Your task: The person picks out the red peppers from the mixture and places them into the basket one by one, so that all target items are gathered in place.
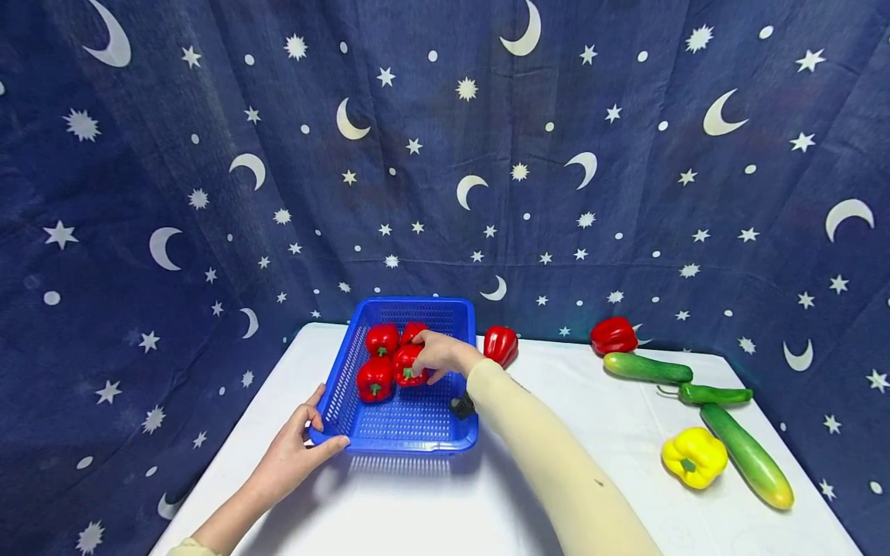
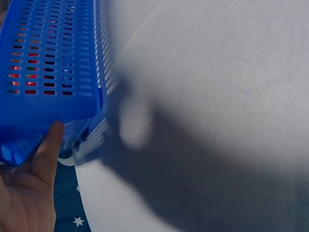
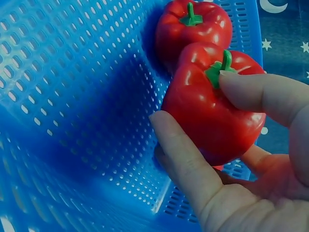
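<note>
A blue plastic basket [image 1: 417, 445] stands on the table and holds several red bell peppers. My left hand [image 1: 297, 448] grips its near left corner, thumb along the front wall and fingers at the left rim. Inside the basket, my right hand [image 1: 445, 354] holds one red bell pepper [image 3: 207, 116], with the thumb beside its green stem and fingers along its side. Next to it sit another red bell pepper [image 1: 375, 378] in front and a red bell pepper [image 1: 382, 340] behind. A further red pepper [image 1: 413, 333] is partly hidden behind the right hand.
Right of the basket lies a red bell pepper [image 1: 501, 345]. Farther right on the white table [image 1: 577, 432] are a red bell pepper [image 1: 613, 336], a cucumber [image 1: 647, 368], a green chili pepper [image 1: 716, 395], a second cucumber [image 1: 747, 455] and a yellow bell pepper [image 1: 694, 457]. A starry curtain [image 1: 417, 193] hangs behind.
</note>
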Available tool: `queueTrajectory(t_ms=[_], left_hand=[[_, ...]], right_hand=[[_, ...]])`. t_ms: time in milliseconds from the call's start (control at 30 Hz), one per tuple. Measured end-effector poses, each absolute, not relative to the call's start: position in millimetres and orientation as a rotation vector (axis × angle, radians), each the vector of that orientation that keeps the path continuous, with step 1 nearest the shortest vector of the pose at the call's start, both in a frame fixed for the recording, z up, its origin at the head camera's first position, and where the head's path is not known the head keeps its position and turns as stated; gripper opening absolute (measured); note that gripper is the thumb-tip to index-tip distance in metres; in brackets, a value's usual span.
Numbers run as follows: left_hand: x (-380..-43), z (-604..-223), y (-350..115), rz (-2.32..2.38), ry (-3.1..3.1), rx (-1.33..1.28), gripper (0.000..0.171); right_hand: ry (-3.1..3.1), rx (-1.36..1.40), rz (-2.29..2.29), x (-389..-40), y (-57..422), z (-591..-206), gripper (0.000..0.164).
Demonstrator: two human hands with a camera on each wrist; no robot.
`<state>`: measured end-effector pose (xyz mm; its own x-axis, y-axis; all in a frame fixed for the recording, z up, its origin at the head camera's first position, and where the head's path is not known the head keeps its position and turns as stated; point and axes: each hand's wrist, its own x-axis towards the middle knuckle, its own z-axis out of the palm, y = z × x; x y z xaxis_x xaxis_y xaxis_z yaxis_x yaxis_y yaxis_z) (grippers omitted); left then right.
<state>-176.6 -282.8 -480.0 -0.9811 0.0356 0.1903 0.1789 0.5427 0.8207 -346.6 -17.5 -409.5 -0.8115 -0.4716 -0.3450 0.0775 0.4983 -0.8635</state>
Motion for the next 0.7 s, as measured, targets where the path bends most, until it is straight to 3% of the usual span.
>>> queueTrajectory(t_ms=[333,700], left_hand=[[-179.3,-484.7,-285.2,-1.443,-2.626,-0.157,0.049],[-178.9,-485.6,-285.1,-1.460,-2.626,-0.142,0.049]], right_hand=[[2.220,-0.277,-1.305,-345.8,-19.3,-415.6,0.065],[2.209,-0.237,-1.295,-344.1,-23.3,-422.5,0.068]])
